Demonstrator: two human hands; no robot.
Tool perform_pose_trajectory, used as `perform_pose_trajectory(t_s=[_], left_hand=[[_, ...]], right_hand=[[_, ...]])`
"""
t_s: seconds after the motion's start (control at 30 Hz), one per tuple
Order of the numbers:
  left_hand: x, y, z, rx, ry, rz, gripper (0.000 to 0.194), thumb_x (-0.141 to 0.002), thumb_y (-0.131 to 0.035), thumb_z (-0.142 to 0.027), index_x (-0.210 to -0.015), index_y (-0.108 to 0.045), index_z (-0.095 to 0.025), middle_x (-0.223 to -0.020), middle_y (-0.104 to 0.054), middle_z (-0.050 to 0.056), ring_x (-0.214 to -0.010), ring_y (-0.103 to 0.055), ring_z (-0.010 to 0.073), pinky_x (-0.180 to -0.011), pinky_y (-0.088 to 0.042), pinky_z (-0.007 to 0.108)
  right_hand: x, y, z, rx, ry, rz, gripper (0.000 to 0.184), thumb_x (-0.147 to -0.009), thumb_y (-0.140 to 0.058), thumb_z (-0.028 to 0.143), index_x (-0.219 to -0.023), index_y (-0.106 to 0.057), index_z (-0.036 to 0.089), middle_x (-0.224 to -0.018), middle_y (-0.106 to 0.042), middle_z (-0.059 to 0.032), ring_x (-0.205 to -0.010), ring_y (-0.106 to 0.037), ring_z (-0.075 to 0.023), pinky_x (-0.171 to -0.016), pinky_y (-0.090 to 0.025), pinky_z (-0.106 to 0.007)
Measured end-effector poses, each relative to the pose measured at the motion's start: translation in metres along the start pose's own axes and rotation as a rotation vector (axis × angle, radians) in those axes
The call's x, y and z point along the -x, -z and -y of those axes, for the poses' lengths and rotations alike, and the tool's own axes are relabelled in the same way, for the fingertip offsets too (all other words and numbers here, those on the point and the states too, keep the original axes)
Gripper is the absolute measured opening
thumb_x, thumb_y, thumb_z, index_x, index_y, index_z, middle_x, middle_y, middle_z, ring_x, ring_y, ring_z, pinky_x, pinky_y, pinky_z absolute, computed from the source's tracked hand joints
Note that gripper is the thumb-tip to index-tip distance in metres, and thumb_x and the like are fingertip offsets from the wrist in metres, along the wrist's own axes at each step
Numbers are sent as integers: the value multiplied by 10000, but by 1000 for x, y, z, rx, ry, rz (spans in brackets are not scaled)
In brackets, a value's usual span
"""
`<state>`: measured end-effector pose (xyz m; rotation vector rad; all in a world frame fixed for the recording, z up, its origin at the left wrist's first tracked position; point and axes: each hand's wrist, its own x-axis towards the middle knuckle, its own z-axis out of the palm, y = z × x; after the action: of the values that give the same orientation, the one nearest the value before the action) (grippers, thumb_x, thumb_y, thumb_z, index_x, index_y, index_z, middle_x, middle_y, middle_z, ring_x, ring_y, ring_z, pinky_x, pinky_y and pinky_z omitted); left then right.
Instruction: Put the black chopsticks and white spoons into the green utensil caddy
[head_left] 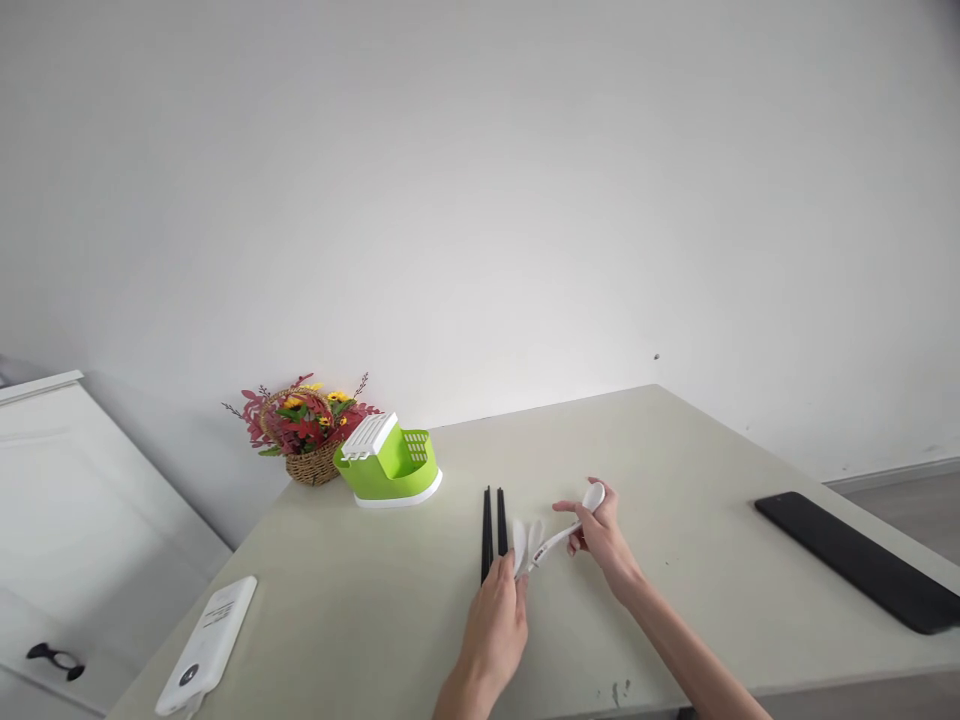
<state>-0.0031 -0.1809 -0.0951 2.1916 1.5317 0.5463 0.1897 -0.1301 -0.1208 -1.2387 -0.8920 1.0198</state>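
Note:
My left hand (495, 625) is closed around white pieces (519, 543) that look like spoons, their ends sticking up past the thumb. My right hand (604, 540) grips a white soup spoon (556, 538) near its bowl, with the handle slanting down to the left hand. The handle's lower end meets the pieces by my left fingers; whether the left hand also holds it, I cannot tell. Black chopsticks (502, 520) lie in two groups on the table, just beyond my left hand, which covers their near ends.
A green and white utensil holder (386, 485) stands at the back left, beside a wicker basket (311, 467) of artificial flowers. A white power bank (214, 635) with a cable lies at the table's (360, 620) left edge. To the right is a long black flat object (855, 560).

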Motion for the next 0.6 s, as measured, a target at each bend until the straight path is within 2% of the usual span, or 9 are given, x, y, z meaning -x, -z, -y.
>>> perform_pose_trajectory(t_s=[0.07, 0.17, 0.27, 0.4, 0.5, 0.6], left_hand=[[-3, -2, 2, 9, 9, -34, 382, -1048, -312, -266, -1320, -569, -193, -1197, -679, 146, -1124, -666, 244, -931, -515, 330], [-13, -8, -3, -5, 13, -58, 377, -1057, -284, -265, -1272, -584, -187, -1163, -692, 142, -1064, -682, 242, -902, -515, 335], [-26, -17, -14, 3, 12, -50, 360, -1060, -280, -249, -1204, -601, -176, -1108, -705, 125, -1010, -695, 236, -873, -511, 324], [-42, -31, -25, -2, 16, -20, 347, -1057, -297, -233, -1199, -603, -153, -1139, -701, 138, -1049, -694, 254, -874, -508, 323], [-51, -39, -29, -38, 12, -3, 353, -1047, -298, -188, -1209, -606, -125, -1139, -694, 157, -1043, -692, 267, -853, -507, 325], [-55, -43, -30, -82, 8, 16, 348, -1027, -334, -143, -1245, -603, -114, -1158, -688, 165, -1031, -691, 268, -836, -507, 318]], right_hand=[[-3, 4, -5, 26, -45, 66, 569, -861, -452, 371, -1385, -249, 279, -937, -688, 23, -388, -484, -95, -446, -514, -287], [-7, 8, -15, 109, -95, 121, 481, -846, -443, 353, -1309, -349, 260, -808, -627, 62, -377, -482, -102, -388, -444, -249], [-12, 9, -24, 210, -139, 162, 439, -835, -446, 315, -1264, -431, 219, -703, -607, 63, -363, -497, -121, -371, -404, -243], [-18, 8, -26, 325, -134, 196, 543, -853, -452, 272, -1392, -416, 209, -586, -591, 74, -350, -517, -142, -413, -427, -250], [-21, 5, -24, 400, -104, 197, 608, -886, -442, 270, -1479, -370, 156, -488, -556, 71, -348, -530, -172, -453, -462, -278], [-22, 2, -22, 454, -74, 185, 619, -910, -434, 276, -1505, -356, 127, -557, -610, 29, -352, -540, -170, -464, -476, -291]])
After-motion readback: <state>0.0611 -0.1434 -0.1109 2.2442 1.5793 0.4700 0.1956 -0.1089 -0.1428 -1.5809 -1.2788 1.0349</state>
